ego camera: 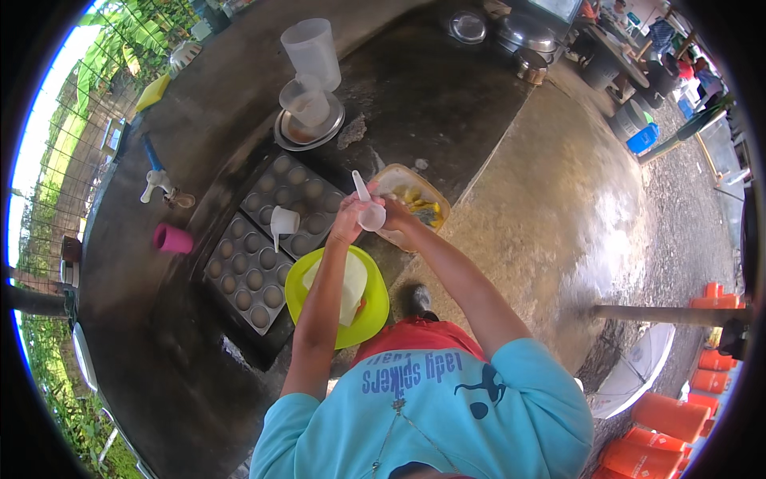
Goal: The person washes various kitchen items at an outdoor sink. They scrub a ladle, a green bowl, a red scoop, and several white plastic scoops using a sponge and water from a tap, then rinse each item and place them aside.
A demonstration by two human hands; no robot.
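My left hand [347, 220] grips a translucent white plastic dipper [371, 216], its handle [360, 185] pointing away from me. Close against the dipper's cup is my right hand [395, 214], at the rim of a shallow plastic tub [440, 190]. Its fingers are partly hidden, so I cannot tell whether they hold anything. Yellow and grey scrubbing material [423, 209] lies in the tub. Left of my hands, two dark metal muffin pans [248, 266] rest in a sunken sink, with a white handled cup [286, 220] on them. Below my left forearm sits a lime-green basin [380, 293] containing something pale.
A metal plate [336, 123] carries a clear pitcher [305, 102], beside a taller plastic container [314, 51]. A tap [158, 179] and a pink cup [173, 238] are at the left. Metal pots [526, 36] stand at the far right. Orange buckets [673, 416] line the lower right.
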